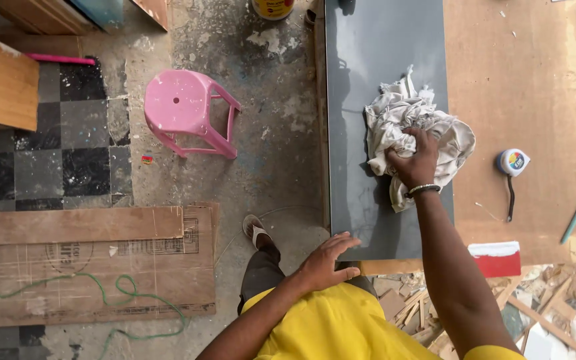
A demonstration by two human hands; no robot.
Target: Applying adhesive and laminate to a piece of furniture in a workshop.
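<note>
1. In the head view, the right hand (pixel 416 155) was closed on a crumpled pale rag (pixel 408 127), pressing it down on a dark grey panel (pixel 375 60) right of the frame's centre.
2. The left hand (pixel 328 261) lay open with its fingers spread at the near edge of the panel, in the lower middle of the frame, holding nothing.
3. The panel lay on a brown board counter (pixel 521 73) filling the upper right of the frame.
4. A tape measure (pixel 513 162) sat on the counter to the right of the rag, apart from it.
5. A thin green stick (pixel 573 221) lay near the right edge of the counter.
6. A pink stool (pixel 188 113) stood on the floor (pixel 275 133) in the upper left middle.
7. Flat wooden boards (pixel 88 267) with a green cord (pixel 121 293) across them lay at lower left.
8. Wood scraps (pixel 555 300) were piled at lower right.
</note>
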